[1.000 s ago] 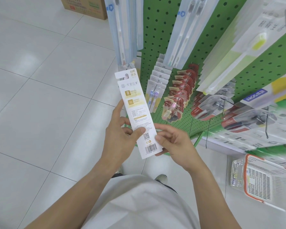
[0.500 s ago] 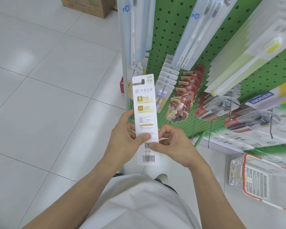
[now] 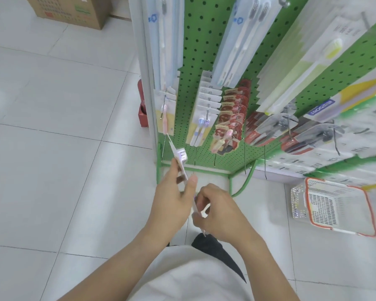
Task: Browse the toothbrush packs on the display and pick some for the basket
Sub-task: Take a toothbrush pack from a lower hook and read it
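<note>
Both hands, left hand and right hand, pinching an edge-on toothbrush pack, green pegboard display just ahead, basket on open tiled floor at right

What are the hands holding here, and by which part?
A toothbrush pack, seen edge-on. The left hand grips its middle; the right hand pinches its lower end.
</note>
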`<state>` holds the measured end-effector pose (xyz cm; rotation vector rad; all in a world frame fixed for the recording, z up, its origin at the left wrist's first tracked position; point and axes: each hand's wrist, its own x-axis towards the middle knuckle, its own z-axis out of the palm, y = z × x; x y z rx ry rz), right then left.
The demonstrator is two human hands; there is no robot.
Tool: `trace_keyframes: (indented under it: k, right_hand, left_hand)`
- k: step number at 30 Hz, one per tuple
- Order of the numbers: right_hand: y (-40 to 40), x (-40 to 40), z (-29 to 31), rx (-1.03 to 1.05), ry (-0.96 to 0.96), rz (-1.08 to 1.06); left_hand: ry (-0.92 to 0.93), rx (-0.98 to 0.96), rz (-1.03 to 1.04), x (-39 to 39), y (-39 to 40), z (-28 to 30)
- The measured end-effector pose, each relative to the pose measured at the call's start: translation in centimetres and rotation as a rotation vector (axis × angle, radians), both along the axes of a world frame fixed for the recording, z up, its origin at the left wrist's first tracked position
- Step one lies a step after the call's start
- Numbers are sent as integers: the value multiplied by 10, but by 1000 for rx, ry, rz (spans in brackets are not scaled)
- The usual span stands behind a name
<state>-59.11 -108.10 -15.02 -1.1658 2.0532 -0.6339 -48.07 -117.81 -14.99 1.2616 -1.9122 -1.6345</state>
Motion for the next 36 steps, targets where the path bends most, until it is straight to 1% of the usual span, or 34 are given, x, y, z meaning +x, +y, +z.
trace_keyframes:
  k: [3,7,10,15,17,22,28,33,36]
  right_hand:
    - [17,10,-2,-33,-29,-85]
    - [44,6,-1,-66,-45,-229]
    - [69,-3,1,-94,-44,-275]
    - [130,-30,5,-124,-65,-339]
    - [163,-43,5,-139,-103,-389]
    - [252,-74,-3,-184,-173,-502]
    - [339,-109,-10,-218,-219,-560]
    - [384,-143,-23,-197,-251,-585]
    - [396,-166,-31,-203,-239,-592]
  left_hand:
    - [33,-3,-3,-1,7,0]
    - [110,134,28,-9,23,-1]
    - [146,183,44,-21,42,4]
    - [194,260,93,-52,93,11]
    - [201,286,114,-64,122,11]
    - [164,324,82,-101,200,5]
    - [108,367,15,-148,279,2]
    - [77,394,4,-187,322,0]
    - [56,366,14,-216,335,-7]
